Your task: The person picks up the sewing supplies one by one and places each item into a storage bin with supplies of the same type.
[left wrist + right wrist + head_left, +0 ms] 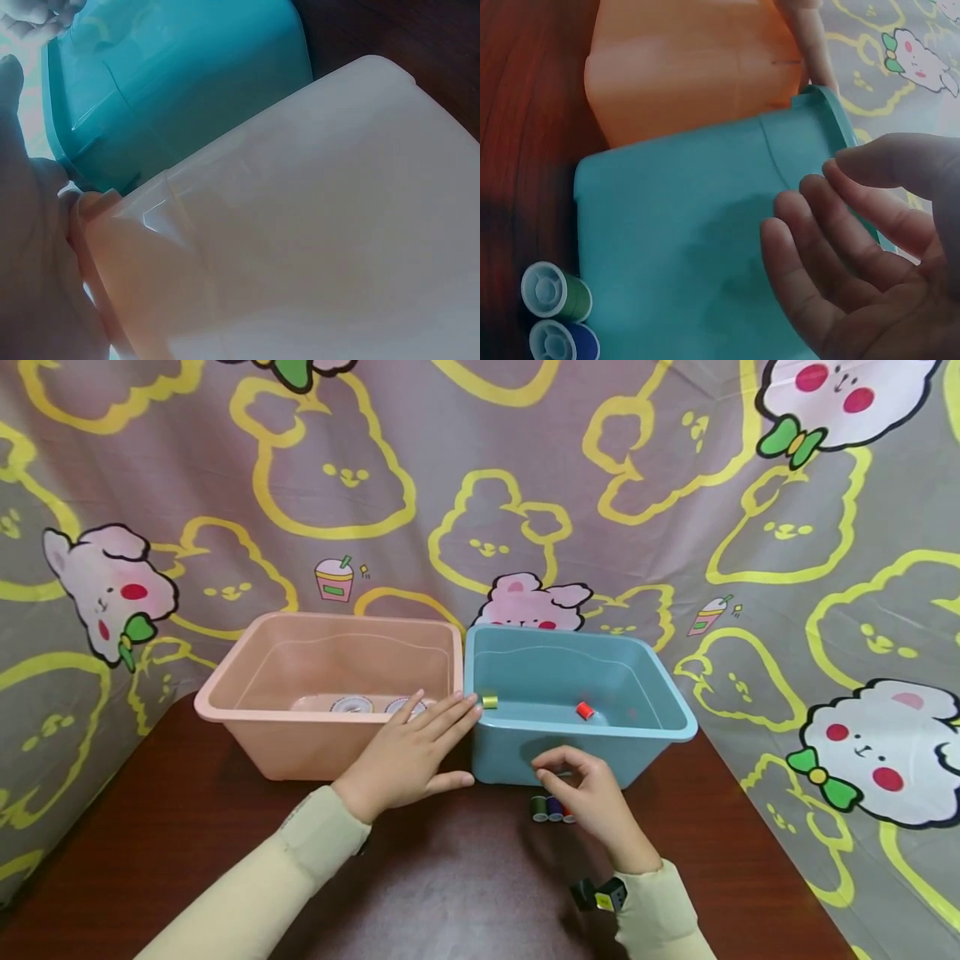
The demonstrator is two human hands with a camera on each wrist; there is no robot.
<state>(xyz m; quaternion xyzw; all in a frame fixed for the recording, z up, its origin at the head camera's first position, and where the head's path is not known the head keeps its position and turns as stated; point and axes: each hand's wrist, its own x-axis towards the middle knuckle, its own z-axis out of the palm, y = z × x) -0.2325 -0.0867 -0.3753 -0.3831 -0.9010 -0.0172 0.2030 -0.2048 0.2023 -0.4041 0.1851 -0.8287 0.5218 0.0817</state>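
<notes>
My left hand [411,753] lies with straight fingers across the front rim of the pink bin [262,718], its fingertips at the corner of the blue bin [570,729]. My right hand [588,789] hovers in front of the blue bin, fingers loosely bent and thumb tip near the index finger; nothing shows between them in the right wrist view. Below it on the table stand a green thread spool [577,298], a blue thread spool [586,341] and a red spool [569,817], partly hidden by the hand. Inside the blue bin are a yellow spool [490,702] and a red-orange spool [585,711].
Two white round discs, one disc [352,704] plainly seen and the other partly behind the left fingers, lie in the pink bin. Both bins stand side by side on the dark wooden table [450,885]. A patterned curtain [420,552] hangs behind and at the sides.
</notes>
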